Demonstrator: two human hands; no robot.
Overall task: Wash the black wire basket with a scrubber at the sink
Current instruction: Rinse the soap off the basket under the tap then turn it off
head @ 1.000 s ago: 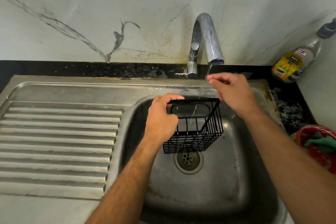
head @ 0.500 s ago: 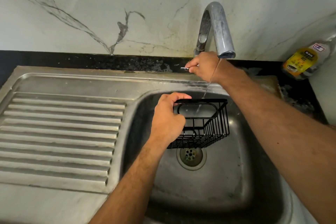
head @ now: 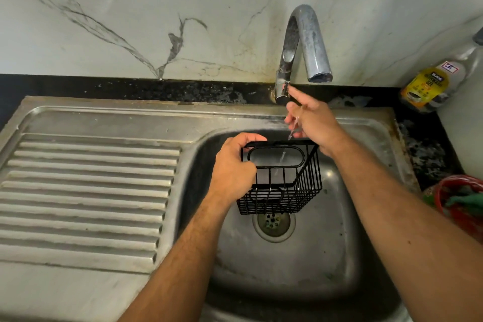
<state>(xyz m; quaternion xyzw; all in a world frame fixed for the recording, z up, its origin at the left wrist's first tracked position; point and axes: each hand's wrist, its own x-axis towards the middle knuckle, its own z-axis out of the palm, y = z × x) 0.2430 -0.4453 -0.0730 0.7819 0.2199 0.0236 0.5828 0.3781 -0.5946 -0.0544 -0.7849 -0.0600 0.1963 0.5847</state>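
Our left hand point(head: 232, 172) grips the black wire basket point(head: 281, 178) under thin water; right hand point(head: 311, 123) loose-fingered, empty — scrubbing not yet begun.

Your left hand point(head: 231, 172) covers the near-left corner of the black wire basket point(head: 283, 180), whose base hides part of the drain point(head: 274, 222). The frame's right edge crops the detergent bottle point(head: 432, 81), its label too small to read, and the red tub point(head: 461, 201).
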